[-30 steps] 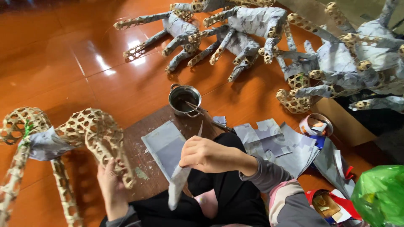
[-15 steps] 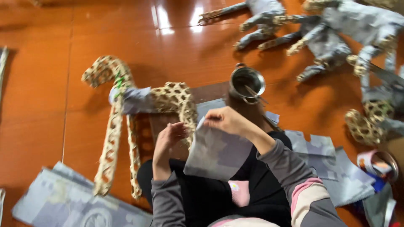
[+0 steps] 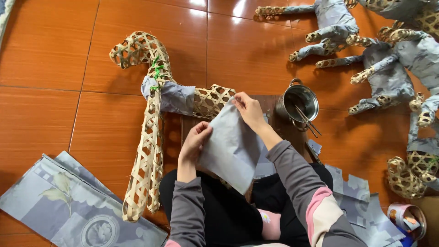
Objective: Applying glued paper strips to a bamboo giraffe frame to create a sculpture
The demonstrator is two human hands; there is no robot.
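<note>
Floor (image 3: 55, 68) of orange-brown tiles, seen from above by a seated person. Largest on it is a woven bamboo frame (image 3: 151, 137) shaped like a long-necked animal, lying left of the person's lap, its middle already wrapped in grey paper. Toward the floor's top right corner lie several finished frames (image 3: 388, 68), mostly covered in grey. At the bottom left corner sits a stack of patterned grey sheets (image 3: 68, 201); more paper scraps (image 3: 361, 206) lie at the bottom right, beside a tape roll (image 3: 407, 219). A dark board (image 3: 274, 119) before the knees carries a small metal pot (image 3: 299, 101) with sticks in it. Both hands hold one grey paper sheet (image 3: 231, 148) over the lap: the left hand (image 3: 195, 142) pinches its left edge, the right hand (image 3: 249, 110) grips its top corner, touching the frame's bare weave. This looks like the covering step; next, the sheet likely needs pressing flat onto the open weave.
</note>
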